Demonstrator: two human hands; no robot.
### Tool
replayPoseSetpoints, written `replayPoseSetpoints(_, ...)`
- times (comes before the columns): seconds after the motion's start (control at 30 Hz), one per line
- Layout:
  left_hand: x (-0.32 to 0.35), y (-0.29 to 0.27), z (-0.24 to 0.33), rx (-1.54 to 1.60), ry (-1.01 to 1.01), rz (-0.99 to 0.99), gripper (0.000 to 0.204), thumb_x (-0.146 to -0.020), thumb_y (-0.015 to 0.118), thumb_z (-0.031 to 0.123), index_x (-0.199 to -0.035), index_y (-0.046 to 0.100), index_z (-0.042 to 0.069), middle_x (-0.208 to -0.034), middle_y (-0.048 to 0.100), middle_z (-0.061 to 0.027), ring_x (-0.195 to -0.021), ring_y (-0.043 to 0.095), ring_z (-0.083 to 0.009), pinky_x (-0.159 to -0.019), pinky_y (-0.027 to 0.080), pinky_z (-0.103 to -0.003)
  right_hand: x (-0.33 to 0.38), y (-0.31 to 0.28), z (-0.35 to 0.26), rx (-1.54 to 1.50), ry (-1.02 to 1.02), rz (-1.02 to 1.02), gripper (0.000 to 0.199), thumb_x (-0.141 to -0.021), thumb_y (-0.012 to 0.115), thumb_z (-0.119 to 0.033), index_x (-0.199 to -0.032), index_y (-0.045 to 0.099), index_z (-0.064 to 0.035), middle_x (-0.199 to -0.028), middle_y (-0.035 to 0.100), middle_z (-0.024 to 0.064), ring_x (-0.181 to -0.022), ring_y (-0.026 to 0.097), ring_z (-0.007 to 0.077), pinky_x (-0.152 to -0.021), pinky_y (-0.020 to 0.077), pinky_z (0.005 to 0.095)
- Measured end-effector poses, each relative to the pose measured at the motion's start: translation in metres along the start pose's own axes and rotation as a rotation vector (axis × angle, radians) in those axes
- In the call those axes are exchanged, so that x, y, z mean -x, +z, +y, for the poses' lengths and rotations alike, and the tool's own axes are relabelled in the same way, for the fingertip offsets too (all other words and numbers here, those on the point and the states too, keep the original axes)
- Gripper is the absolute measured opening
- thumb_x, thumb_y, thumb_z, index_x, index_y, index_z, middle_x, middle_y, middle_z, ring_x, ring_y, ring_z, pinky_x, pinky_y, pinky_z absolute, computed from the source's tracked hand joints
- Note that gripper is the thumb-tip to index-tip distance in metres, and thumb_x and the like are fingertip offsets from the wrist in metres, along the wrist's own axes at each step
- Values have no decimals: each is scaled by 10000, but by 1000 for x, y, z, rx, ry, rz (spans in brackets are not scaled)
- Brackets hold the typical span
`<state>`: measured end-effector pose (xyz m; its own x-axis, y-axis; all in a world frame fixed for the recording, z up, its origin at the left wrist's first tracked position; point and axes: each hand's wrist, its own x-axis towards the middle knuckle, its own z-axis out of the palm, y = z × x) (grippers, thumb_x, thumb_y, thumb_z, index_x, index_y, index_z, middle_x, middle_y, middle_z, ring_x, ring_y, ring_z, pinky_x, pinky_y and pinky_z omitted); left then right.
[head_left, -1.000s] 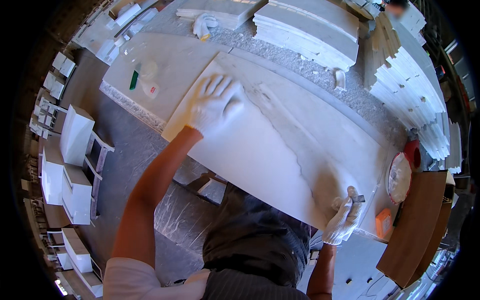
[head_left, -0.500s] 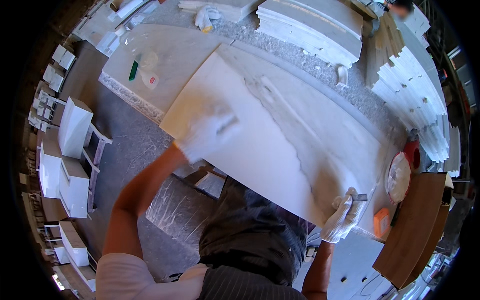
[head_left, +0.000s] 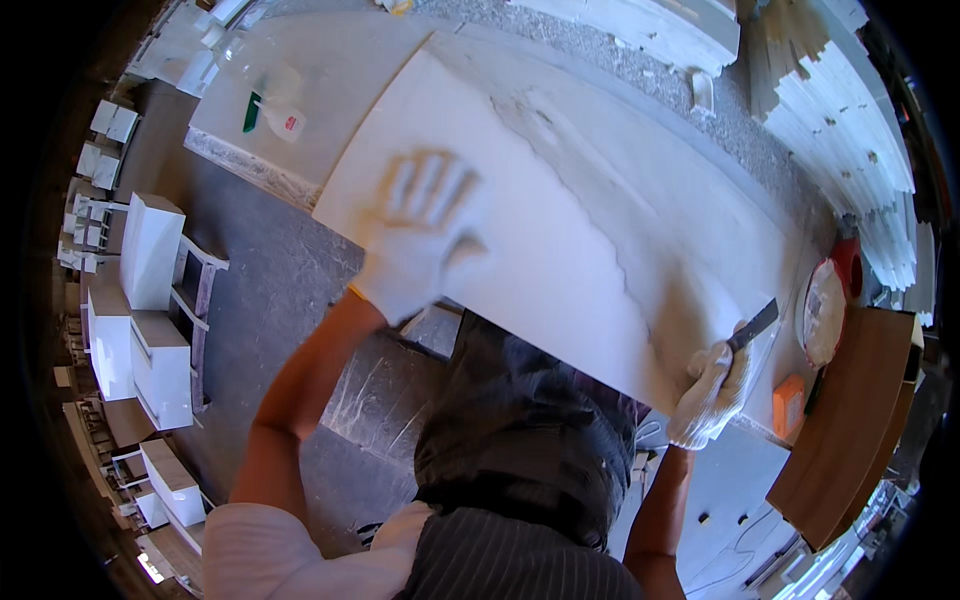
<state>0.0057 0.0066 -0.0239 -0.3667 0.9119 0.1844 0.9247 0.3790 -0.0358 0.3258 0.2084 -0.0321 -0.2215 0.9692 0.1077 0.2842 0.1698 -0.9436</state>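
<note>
A white marble slab (head_left: pixel 560 270) with a grey vein lies across the bench in front of me. Over its left part is my left hand (head_left: pixel 425 225), in a white glove, with the fingers spread; it is slightly blurred, and whether the palm touches the surface I cannot tell. At the slab's near right corner, my gloved right hand (head_left: pixel 710 392) is closed round a scraper (head_left: pixel 754 326), whose flat dark blade points away to the upper right. The scraper's handle is hidden in the glove.
Beyond the slab's left edge are a clear spray bottle (head_left: pixel 287 120) and a green strip (head_left: pixel 251 112). To the right are a red-rimmed bowl of white material (head_left: pixel 824 315), an orange box (head_left: pixel 788 405) and a brown wooden box (head_left: pixel 850 430). Stacked pale slabs (head_left: pixel 835 140) stand at far right.
My left hand has turned so its spread fingers show, pointing away from me. My right hand has tilted the scraper, exposing more blade. The whole view has shifted slightly.
</note>
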Motion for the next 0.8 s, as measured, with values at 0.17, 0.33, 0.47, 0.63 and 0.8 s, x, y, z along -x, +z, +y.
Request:
replayPoseSetpoints(0.17,40,-25,113,618,533,-194,623,-900,682,496,-1344,614,63,-1459,531,-198,-1435,422,-379,-1227,271,-561,1,2,0,-30,40,9,395,-1078,478,-108,-1434,530,57,-811,442,-19,-661,392,62,-600,348,253)
replayPoseSetpoints(0.33,49,-22,138,915,584,8,350,-858,743,365,-1083,696,100,-1081,669,-94,-1037,656,-300,-997,526,-451,2,0,1,-65,26,20,396,-1078,483,-101,-1437,527,60,-836,459,-14,-671,401,66,-605,354,255)
replayPoseSetpoints(0.47,39,-19,75,342,49,163,447,-875,730,315,-1267,691,104,-1361,629,-137,-1315,550,-374,-1140,392,-553,4,-3,4,-98,11,15,394,-1083,481,-103,-1439,525,61,-843,464,-14,-674,400,66,-606,354,257)
replayPoseSetpoints(0.63,36,-7,76,219,110,22,640,-989,532,545,-1387,604,49,-1501,510,-194,-1442,422,-393,-1241,235,-554,7,-5,12,-115,0,7,388,-1088,474,-106,-1438,537,49,-857,472,-17,-678,397,60,-600,355,249)
replayPoseSetpoints(0.8,56,-9,141,587,396,13,562,-942,656,486,-1325,637,76,-1417,573,-165,-1388,485,-345,-1219,297,-552,19,1,-6,-31,137,-40,417,-1021,551,-43,-1436,576,-13,-930,662,67,-636,493,42,-576,436,220)
